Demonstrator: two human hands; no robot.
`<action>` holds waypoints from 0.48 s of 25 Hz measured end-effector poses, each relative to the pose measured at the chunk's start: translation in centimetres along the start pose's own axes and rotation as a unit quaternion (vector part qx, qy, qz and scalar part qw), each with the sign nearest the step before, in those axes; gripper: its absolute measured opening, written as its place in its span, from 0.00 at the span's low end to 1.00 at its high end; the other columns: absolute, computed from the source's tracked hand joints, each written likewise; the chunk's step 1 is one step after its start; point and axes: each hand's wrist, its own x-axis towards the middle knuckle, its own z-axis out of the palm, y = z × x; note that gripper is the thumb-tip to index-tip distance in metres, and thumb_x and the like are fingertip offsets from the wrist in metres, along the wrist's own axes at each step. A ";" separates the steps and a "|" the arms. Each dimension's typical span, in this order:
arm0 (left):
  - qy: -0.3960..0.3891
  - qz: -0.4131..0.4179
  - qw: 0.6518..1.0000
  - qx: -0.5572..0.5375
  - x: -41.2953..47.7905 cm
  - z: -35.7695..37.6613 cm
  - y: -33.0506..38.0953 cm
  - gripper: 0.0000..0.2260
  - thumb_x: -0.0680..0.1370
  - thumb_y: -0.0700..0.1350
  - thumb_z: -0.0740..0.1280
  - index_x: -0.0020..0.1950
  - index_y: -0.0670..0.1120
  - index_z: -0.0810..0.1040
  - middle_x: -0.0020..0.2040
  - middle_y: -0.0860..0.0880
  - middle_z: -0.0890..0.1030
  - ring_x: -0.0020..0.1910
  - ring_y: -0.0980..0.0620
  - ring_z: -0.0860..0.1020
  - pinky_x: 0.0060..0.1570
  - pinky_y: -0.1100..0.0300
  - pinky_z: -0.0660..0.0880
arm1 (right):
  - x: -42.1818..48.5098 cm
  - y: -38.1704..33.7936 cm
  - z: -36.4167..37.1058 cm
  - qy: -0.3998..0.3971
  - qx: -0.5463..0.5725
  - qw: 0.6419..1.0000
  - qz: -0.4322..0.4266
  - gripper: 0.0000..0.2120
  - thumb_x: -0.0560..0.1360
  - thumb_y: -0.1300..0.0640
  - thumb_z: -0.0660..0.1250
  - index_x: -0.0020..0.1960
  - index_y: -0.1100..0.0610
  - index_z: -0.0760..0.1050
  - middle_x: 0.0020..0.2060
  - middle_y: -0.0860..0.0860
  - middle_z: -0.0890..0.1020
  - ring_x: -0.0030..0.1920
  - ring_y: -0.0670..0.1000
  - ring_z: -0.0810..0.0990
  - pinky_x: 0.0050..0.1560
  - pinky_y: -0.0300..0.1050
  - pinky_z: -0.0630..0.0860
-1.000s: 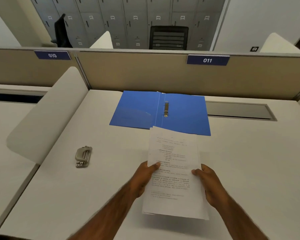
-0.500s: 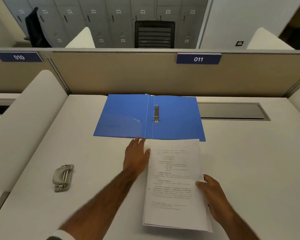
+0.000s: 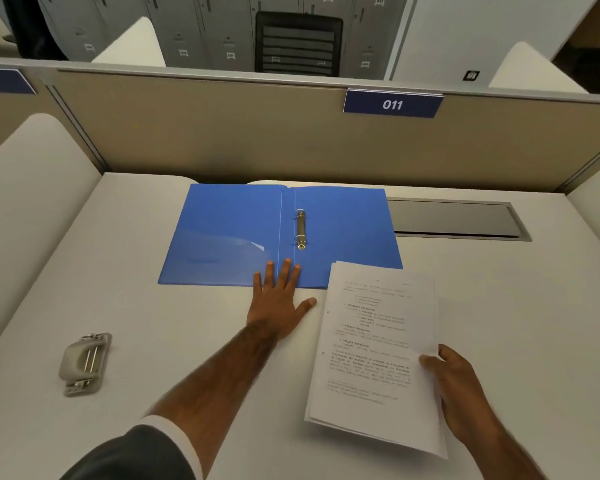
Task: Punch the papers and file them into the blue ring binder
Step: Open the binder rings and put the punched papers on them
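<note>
The blue ring binder [image 3: 229, 237] lies open and flat on the white desk, its metal ring mechanism [image 3: 301, 229] running along the spine. My left hand [image 3: 278, 303] is stretched forward with fingers spread, the fingertips resting on the binder's near edge by the spine. My right hand [image 3: 456, 382] grips the right edge of a stack of printed papers [image 3: 374, 348], held slightly above the desk to the right of my left hand. Small punched holes show along the papers' left margin. A grey hole punch [image 3: 84, 363] lies at the near left of the desk.
A beige partition [image 3: 257, 140] with a blue "011" label [image 3: 392, 104] closes the back of the desk. A grey recessed cable tray lid [image 3: 454, 220] sits right of the binder. White curved dividers [image 3: 32, 188] flank the desk on both sides.
My left hand let go of the papers and reached forward onto the binder's near edge. My right hand alone now holds the papers, shifted to the right.
</note>
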 end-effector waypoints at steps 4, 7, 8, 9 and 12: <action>-0.006 0.015 1.000 -0.006 -3.9 1.1 2.0 0.42 0.70 0.73 0.30 0.80 0.54 0.35 0.80 0.52 0.34 0.79 0.42 0.33 0.76 0.39 0.38 | 0.0 -1.5 -0.2 -0.007 0.007 1.000 -0.020 0.12 0.80 0.65 0.62 0.59 0.58 0.79 0.52 0.55 0.87 0.53 0.62 0.85 0.57 0.65 0.80; -0.008 0.018 1.000 0.001 -8.4 2.7 3.7 0.38 0.76 0.71 0.35 0.81 0.53 0.43 0.81 0.50 0.39 0.79 0.39 0.39 0.75 0.37 0.42 | 0.4 -2.0 -0.8 -0.002 0.004 1.000 -0.030 0.12 0.79 0.65 0.62 0.60 0.57 0.79 0.53 0.55 0.87 0.53 0.62 0.85 0.58 0.65 0.79; -0.002 0.023 1.000 0.008 -10.2 3.4 4.4 0.36 0.78 0.69 0.40 0.82 0.51 0.48 0.82 0.48 0.44 0.80 0.37 0.45 0.73 0.36 0.45 | 0.6 -2.0 -1.2 0.001 0.003 0.999 -0.032 0.12 0.79 0.65 0.62 0.60 0.58 0.79 0.54 0.55 0.86 0.54 0.62 0.85 0.58 0.65 0.79; 0.001 0.030 0.999 0.011 -11.9 4.1 5.0 0.35 0.79 0.67 0.46 0.81 0.49 0.53 0.81 0.46 0.49 0.79 0.36 0.51 0.72 0.35 0.48 | 0.8 -2.1 -1.6 0.001 0.000 0.999 -0.035 0.13 0.79 0.65 0.62 0.61 0.58 0.79 0.54 0.55 0.86 0.54 0.62 0.85 0.59 0.65 0.79; 0.015 0.031 0.999 0.014 -17.0 5.9 6.5 0.36 0.79 0.69 0.48 0.80 0.49 0.58 0.81 0.46 0.57 0.78 0.36 0.56 0.71 0.38 0.52 | 1.3 -2.1 -2.8 0.000 -0.024 0.999 -0.034 0.12 0.79 0.65 0.62 0.60 0.58 0.79 0.54 0.55 0.86 0.53 0.61 0.85 0.58 0.62 0.80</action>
